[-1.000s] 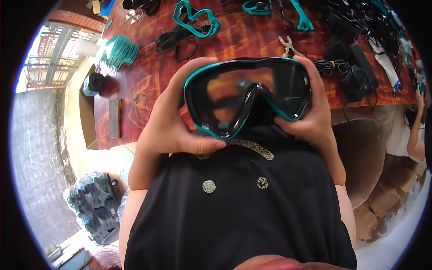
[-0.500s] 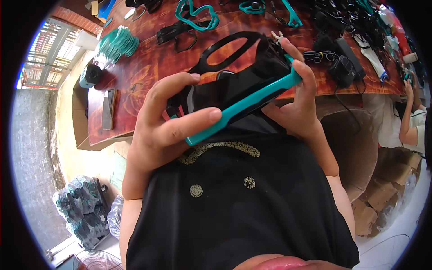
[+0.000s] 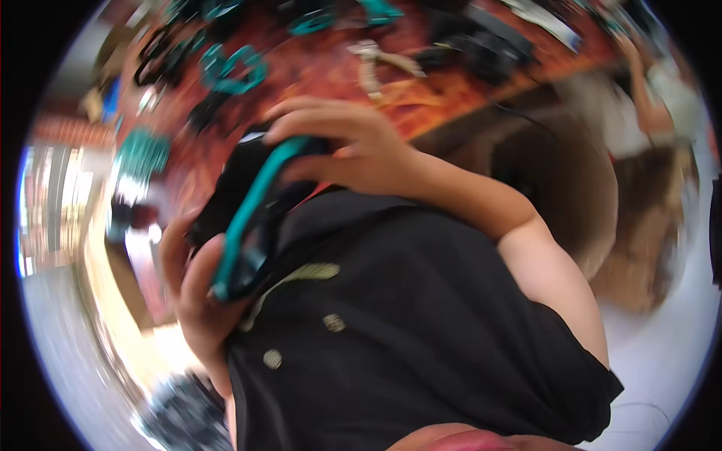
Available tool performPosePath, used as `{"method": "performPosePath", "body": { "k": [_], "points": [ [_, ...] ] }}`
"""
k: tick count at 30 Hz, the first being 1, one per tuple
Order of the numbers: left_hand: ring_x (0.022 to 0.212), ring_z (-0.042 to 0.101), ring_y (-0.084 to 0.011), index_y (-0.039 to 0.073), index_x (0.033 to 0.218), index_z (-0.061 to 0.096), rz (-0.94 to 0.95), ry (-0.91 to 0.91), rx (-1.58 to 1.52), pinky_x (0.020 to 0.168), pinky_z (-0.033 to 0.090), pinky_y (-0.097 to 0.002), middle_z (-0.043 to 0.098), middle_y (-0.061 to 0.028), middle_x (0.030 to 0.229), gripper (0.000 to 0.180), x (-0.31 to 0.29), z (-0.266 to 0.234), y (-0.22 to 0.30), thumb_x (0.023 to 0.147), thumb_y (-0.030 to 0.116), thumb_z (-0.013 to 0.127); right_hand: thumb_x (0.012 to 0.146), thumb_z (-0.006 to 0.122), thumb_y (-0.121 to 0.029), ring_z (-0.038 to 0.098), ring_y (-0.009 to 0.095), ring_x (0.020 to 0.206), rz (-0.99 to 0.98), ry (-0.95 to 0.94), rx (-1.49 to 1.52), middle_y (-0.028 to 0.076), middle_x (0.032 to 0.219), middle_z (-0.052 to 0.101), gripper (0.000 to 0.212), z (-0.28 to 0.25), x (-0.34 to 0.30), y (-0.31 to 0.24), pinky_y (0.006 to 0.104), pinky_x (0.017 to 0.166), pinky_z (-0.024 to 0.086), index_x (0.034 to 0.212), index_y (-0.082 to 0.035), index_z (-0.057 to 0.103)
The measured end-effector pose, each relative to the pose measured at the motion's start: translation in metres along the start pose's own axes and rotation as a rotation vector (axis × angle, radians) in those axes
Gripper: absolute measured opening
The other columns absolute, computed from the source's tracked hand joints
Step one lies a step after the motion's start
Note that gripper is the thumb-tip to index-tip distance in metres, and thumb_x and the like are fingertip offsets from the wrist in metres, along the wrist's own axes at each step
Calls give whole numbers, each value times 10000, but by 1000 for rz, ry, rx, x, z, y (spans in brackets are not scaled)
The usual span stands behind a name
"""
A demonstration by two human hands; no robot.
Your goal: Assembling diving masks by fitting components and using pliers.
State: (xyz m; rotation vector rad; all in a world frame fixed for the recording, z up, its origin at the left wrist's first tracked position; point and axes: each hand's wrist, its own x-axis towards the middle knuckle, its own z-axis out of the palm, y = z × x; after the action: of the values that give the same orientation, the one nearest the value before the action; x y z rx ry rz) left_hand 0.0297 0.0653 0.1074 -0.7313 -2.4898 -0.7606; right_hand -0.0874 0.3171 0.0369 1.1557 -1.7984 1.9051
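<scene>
Between my two hands is a black headset-like shell with a teal rim (image 3: 254,201), tilted steeply, its upper end farther right. My left hand (image 3: 197,282) grips the lower end, thumb against the teal rim. My right hand (image 3: 353,146) is closed over the upper end, its fingers reaching across the rim. Motion blur hides fine detail, and most of the far side of the shell is out of sight. Beyond my right hand, pliers with pale handles (image 3: 376,64) lie spread on the reddish wooden table (image 3: 316,71).
Loose teal frames (image 3: 235,69) and black parts lie across the table. A stack of teal pieces (image 3: 141,156) is at the left. Black adapters with cables (image 3: 485,43) lie at the far right. An open cardboard box (image 3: 560,195) stands below the table edge. Another person's arm (image 3: 639,90) shows at right.
Both hands have swung the shell to the left and tilted it more steeply. The view has turned, and the pliers, mostly hidden before, now show on the table.
</scene>
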Motion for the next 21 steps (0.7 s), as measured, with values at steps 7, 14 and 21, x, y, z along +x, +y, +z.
{"method": "performPosePath", "body": {
  "k": [7, 14, 21],
  "points": [
    [1355, 474, -314, 37, 1509, 349, -59, 121, -294, 1055, 455, -458, 336, -187, 1563, 857, 55, 69, -128, 831, 257, 826, 891, 758, -206, 685, 157, 927, 341, 463, -114, 56, 1029, 722, 271, -125, 8, -80, 321, 774, 555, 1131, -86, 719],
    [1265, 552, -296, 10, 1226, 658, -136, 27, -266, 956, 528, -368, 441, -157, 1482, 324, 45, 149, -165, 905, 40, 691, 975, 647, -217, 652, 141, 834, 222, 1193, -1248, 33, 1018, 686, 214, -286, -159, -162, 267, 683, 528, 1143, -90, 687],
    [1254, 560, -308, -6, 1126, 686, -27, -74, -65, 998, 535, -396, 499, -207, 1394, 237, 58, 152, -171, 892, -20, 647, 871, 736, -323, 658, 324, 1083, 1471, 758, -1565, 141, 1127, 703, 368, -307, -396, -105, 389, 934, 501, 1177, -119, 716]
  ]
}}
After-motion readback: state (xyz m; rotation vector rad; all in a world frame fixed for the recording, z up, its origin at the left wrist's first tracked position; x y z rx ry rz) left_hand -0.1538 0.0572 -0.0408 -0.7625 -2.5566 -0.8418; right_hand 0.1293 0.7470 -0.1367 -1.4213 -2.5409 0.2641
